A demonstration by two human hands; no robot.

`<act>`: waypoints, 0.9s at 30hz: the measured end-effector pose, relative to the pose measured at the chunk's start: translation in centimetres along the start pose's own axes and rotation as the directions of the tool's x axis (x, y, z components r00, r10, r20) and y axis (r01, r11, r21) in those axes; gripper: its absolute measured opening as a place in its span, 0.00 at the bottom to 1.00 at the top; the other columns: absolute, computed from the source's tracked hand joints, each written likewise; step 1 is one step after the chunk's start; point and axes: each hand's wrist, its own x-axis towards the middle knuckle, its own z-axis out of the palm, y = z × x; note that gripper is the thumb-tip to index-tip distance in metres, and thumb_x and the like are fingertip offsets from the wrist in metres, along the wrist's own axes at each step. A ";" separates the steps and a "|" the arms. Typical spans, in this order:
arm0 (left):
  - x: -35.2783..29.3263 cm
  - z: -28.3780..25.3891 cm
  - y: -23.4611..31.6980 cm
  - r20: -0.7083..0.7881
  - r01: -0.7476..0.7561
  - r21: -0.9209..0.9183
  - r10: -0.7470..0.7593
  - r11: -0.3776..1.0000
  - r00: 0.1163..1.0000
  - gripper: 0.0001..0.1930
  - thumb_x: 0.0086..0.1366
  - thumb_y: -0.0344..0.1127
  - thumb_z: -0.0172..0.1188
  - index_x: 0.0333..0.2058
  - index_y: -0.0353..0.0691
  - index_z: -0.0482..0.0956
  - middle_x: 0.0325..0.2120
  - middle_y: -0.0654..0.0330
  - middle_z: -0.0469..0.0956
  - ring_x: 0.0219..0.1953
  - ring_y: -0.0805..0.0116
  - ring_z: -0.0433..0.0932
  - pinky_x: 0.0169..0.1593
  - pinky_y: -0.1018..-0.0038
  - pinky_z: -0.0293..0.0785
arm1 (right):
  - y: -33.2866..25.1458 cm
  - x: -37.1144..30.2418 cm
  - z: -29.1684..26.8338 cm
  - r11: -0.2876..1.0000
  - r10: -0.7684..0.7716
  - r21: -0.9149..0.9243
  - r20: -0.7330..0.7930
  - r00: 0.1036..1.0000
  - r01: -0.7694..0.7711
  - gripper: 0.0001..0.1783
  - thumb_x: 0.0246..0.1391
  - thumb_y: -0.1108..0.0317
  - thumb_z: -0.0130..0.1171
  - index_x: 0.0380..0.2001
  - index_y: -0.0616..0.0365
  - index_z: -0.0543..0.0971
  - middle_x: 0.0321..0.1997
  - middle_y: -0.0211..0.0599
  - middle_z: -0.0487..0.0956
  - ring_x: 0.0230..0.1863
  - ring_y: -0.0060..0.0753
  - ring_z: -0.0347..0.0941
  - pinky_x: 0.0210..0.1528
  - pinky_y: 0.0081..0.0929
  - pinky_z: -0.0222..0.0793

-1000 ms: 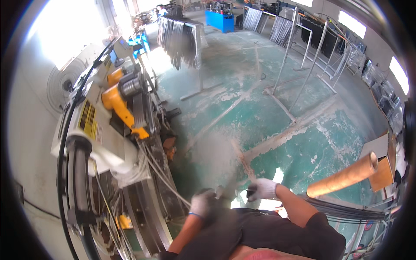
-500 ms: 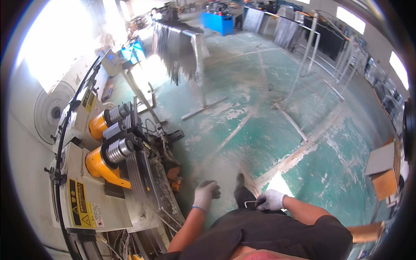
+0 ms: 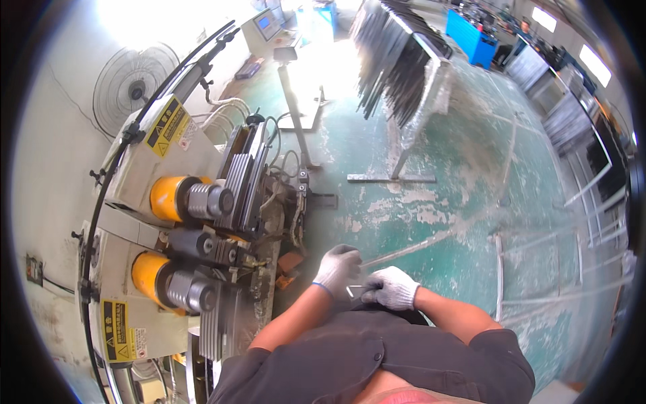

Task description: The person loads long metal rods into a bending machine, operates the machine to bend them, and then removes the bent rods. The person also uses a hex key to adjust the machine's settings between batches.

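Observation:
My right hand (image 3: 391, 288), in a white knitted glove with grey fingers, is closed on a thin bent metal rod that looks like a hex key (image 3: 353, 291). The rod sticks out to the left of its fingertips, low in front of my dark shirt. Close by on the left is my left hand (image 3: 338, 268), gloved the same way, its fingers curled toward the right hand. Whether it touches the rod or holds anything is hidden by the fingers and blur.
To my left stands a machine with orange-collared steel rollers (image 3: 202, 291) and stacked grey plates. A wall fan (image 3: 136, 89) is behind it. Ahead, a rack (image 3: 431, 87) carries hanging dark strips. Blue cabinet (image 3: 471, 39) and metal frames (image 3: 499, 276) stand farther off and right.
My view has swung left toward the machine. My hands have come together, the right one bringing the hex key close to the left.

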 end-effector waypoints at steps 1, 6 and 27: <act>2.9 0.0 0.8 -0.012 0.020 -0.036 -0.020 0.999 1.000 0.16 0.67 0.35 0.65 0.50 0.33 0.81 0.34 0.55 0.84 0.32 0.63 0.83 0.36 0.65 0.82 | 1.0 2.4 -2.1 1.000 -0.030 0.001 0.041 0.999 0.030 0.14 0.56 0.61 0.73 0.43 0.54 0.90 0.41 0.48 0.88 0.43 0.49 0.86 0.49 0.40 0.80; 17.7 -1.3 6.0 -0.009 -0.018 -0.125 0.017 0.992 1.000 0.13 0.69 0.34 0.64 0.47 0.31 0.80 0.29 0.56 0.82 0.27 0.65 0.80 0.31 0.67 0.80 | 6.9 14.7 -12.0 0.999 0.020 -0.048 0.200 0.980 -0.011 0.16 0.55 0.59 0.73 0.45 0.53 0.90 0.43 0.45 0.90 0.45 0.47 0.87 0.52 0.40 0.81; 59.2 0.2 57.2 -0.111 -0.414 0.350 0.476 0.840 0.873 0.12 0.71 0.34 0.67 0.48 0.33 0.84 0.36 0.60 0.85 0.34 0.72 0.83 0.40 0.74 0.79 | 32.2 53.5 -47.5 0.817 0.480 0.450 -0.184 0.858 -0.360 0.13 0.65 0.63 0.67 0.42 0.65 0.87 0.31 0.35 0.85 0.36 0.23 0.77 0.43 0.31 0.75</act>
